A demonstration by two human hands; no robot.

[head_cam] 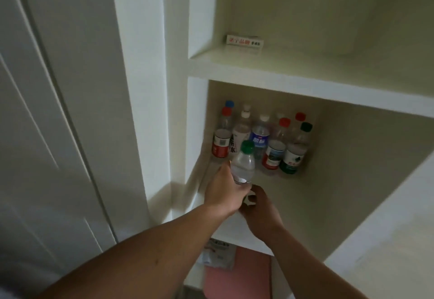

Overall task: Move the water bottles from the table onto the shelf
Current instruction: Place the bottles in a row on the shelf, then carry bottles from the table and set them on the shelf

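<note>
Fingers (237,189) round bottle (243,164), L hand (223,189) outstretched

It looked like a home: a white panelled door (58,110) stood at nine o'clock and built-in alcove shelves (281,73) at one o'clock, with a small printed box (244,40) at twelve and assorted water bottles (260,139) (mixed labels) stashed in the niche below.

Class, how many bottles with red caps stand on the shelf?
3: left red-capped bottle at the row's left end; middle red-capped bottle right of centre; rear red-capped bottle behind it. More may be hidden.
</note>
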